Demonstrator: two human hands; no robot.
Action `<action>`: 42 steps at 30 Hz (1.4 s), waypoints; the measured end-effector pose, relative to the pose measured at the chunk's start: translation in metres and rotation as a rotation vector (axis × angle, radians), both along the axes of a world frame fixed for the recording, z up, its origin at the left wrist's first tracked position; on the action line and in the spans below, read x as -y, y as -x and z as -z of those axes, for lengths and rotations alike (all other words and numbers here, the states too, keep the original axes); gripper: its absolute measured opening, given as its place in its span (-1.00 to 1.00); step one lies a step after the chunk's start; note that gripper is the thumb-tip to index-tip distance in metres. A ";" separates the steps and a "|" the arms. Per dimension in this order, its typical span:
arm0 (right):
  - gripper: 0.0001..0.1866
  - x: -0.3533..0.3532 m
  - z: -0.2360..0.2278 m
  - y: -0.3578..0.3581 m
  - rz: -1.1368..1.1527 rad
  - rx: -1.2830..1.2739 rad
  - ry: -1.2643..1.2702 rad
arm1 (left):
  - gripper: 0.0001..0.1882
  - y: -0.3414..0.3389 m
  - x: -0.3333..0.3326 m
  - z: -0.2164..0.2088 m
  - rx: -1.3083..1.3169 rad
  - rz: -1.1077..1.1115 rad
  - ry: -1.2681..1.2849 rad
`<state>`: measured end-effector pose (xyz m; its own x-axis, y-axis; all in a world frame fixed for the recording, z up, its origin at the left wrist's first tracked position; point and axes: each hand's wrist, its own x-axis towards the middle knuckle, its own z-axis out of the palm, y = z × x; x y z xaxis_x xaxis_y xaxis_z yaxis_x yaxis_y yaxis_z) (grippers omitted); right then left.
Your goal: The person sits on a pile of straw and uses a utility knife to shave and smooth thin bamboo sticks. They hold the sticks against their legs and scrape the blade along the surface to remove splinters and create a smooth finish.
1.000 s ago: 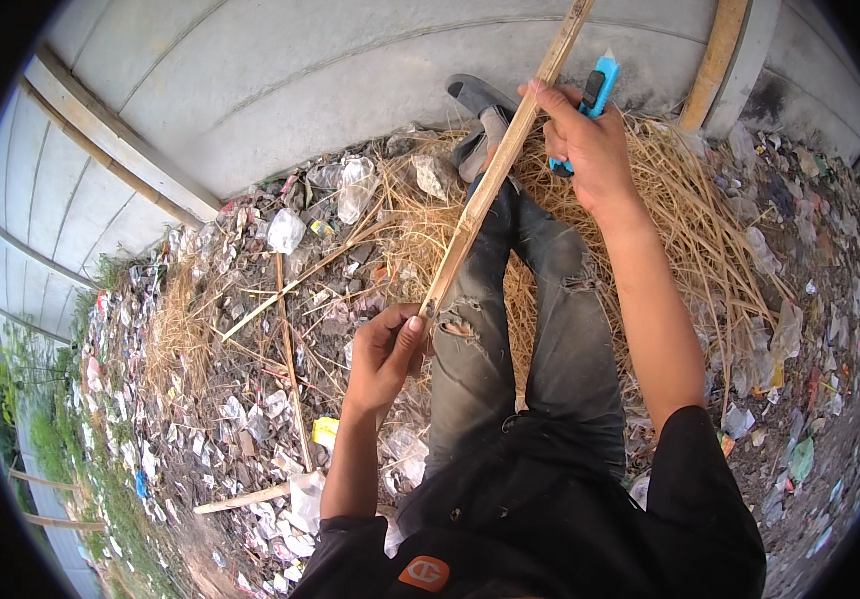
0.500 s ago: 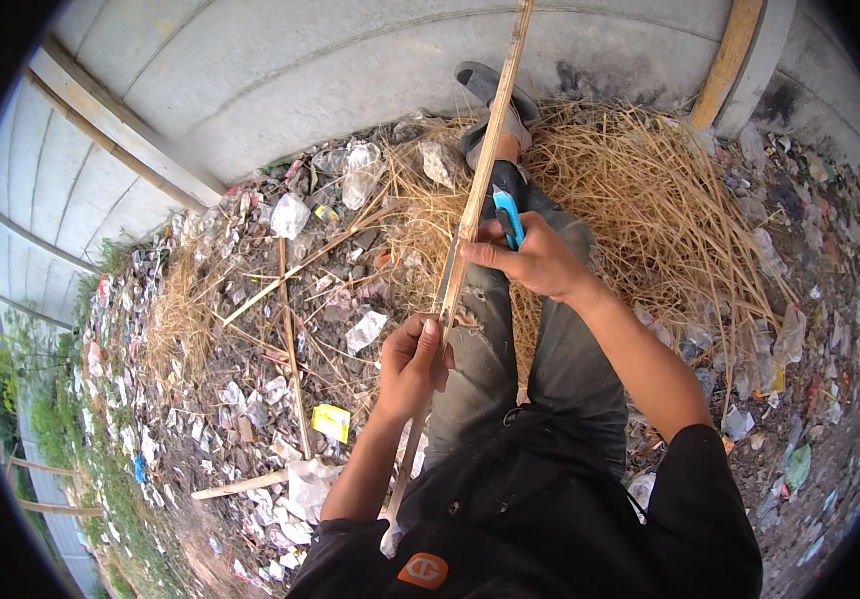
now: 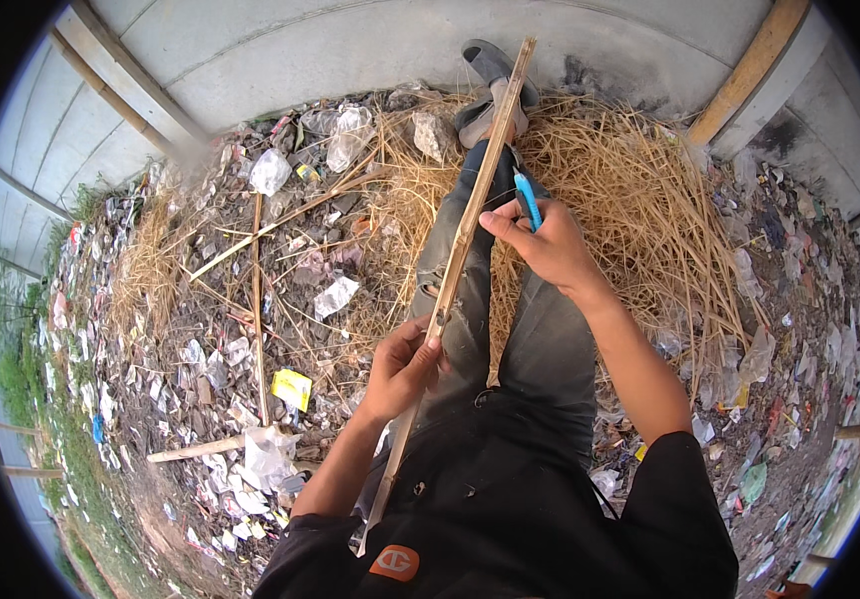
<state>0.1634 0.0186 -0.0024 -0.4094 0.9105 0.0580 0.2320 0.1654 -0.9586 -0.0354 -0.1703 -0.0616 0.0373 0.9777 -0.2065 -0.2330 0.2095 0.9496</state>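
A long, split bamboo strip (image 3: 480, 195) slants from beside my waist up past my sandalled foot. My left hand (image 3: 402, 367) is closed round it below the middle, thumb on top. In my right hand (image 3: 553, 245) is a blue utility knife (image 3: 527, 200), its tip pointing away from me. The right thumb lies at the strip's right edge; whether it touches is hard to tell. Below the strip are my legs in worn grey trousers (image 3: 550, 339), with a tear near the knee.
Dry straw (image 3: 629, 200) is heaped around my feet. A concrete panel wall (image 3: 370, 50) rises beyond, with a bamboo pole (image 3: 749, 75) against it at right. Plastic litter, a clear bag (image 3: 270, 172), a yellow packet (image 3: 292, 389) and loose sticks (image 3: 258, 319) cover the ground at left.
The strip has come nearer, so its far end now shows. My right hand with the knife has shifted a little right, its thumb drawn off the strip's face. The whole view has shifted slightly.
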 end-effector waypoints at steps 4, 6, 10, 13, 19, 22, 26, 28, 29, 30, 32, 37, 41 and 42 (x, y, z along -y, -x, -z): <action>-0.57 0.028 0.027 0.006 -0.077 -0.001 -0.022 | -0.58 -0.014 -0.009 -0.006 -0.050 0.053 -0.023; -0.55 0.025 0.030 0.008 0.023 -0.109 -0.070 | -0.59 -0.019 -0.007 -0.006 -0.061 0.050 -0.018; -0.54 0.004 0.018 -0.011 0.145 0.000 -0.104 | -0.59 -0.019 0.000 0.000 -0.075 0.038 -0.022; -0.59 -0.008 0.015 -0.022 0.167 0.075 -0.200 | -0.59 -0.022 0.004 -0.004 -0.076 0.040 -0.020; -0.66 -0.019 0.009 -0.028 0.259 0.065 -0.373 | -0.58 -0.015 0.008 0.001 -0.133 0.068 -0.024; -0.68 -0.018 0.007 -0.019 0.315 -0.005 -0.483 | -0.58 -0.016 0.001 0.001 -0.134 0.007 -0.046; -0.65 0.001 -0.002 -0.009 0.227 -0.125 -0.469 | -0.59 -0.008 -0.010 -0.004 -0.145 -0.061 -0.055; -0.65 0.022 -0.014 -0.007 0.090 -0.123 -0.445 | -0.60 -0.002 -0.016 0.003 -0.163 -0.115 -0.049; -0.65 0.031 -0.020 -0.008 -0.009 -0.116 -0.457 | -0.61 0.003 -0.017 0.010 -0.171 -0.145 -0.043; -0.65 0.038 -0.025 -0.010 -0.106 -0.111 -0.469 | -0.63 0.009 -0.019 0.019 -0.184 -0.185 -0.025; -0.72 0.044 -0.028 -0.015 -0.251 -0.117 -0.435 | -0.63 0.020 -0.018 0.028 -0.179 -0.201 -0.009; -0.70 0.027 -0.038 -0.003 -0.021 -0.013 -0.151 | -0.63 0.013 -0.009 0.019 -0.076 -0.126 -0.005; -0.58 0.014 -0.016 0.005 -0.149 -0.397 0.283 | -0.60 -0.004 -0.003 0.007 -0.008 -0.076 -0.069; -0.54 0.014 -0.017 0.004 -0.260 -0.542 0.412 | -0.60 -0.005 -0.002 0.005 0.004 -0.074 -0.079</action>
